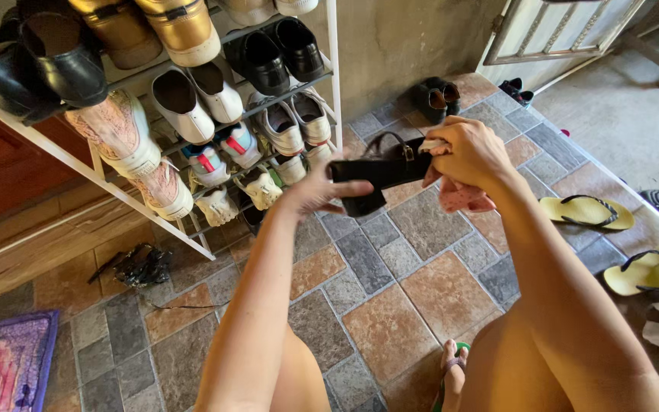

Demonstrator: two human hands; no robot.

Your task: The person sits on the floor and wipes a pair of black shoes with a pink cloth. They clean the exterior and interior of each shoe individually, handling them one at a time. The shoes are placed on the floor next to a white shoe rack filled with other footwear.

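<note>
Head view, looking down over both forearms at a tiled floor (pixel 390 328).

Left hand (pixel 318 191): closed on the near end of a black heeled shoe (pixel 379 174), thumb lying along the sole edge, fingers wrapped underneath by the block heel. The shoe is held roughly level, in the air above the floor, about midway between the two hands, just right of the shoe rack (pixel 192 114). Its buckled strap arches up on the far side.

Right hand (pixel 470 156): closed on a pink cloth (pixel 463 197), bunched, with the loose part hanging below the palm. The same hand presses against the right end of the shoe; a small pale corner of cloth shows at the fingertips on the shoe's upper. Whether the fingers also pinch the shoe itself I cannot tell.

Step in hand, as judged: wiping the shoe with the cloth, left hand steadying, right hand working the surface. Next move would call for the left hand to keep a firm hold and turn the shoe so an uncleaned face meets the cloth, while keeping the strap clear of it.

Surroundings: rack at left holds white sneakers, black shoes and gold ones on slanted tiers. Two yellow flip-flops (pixel 619 240) lie at right, well apart from the hands. A dark pair of shoes (pixel 436 98) sits far, by the wall. A purple mat (pixel 5 366) lies near left.
</note>
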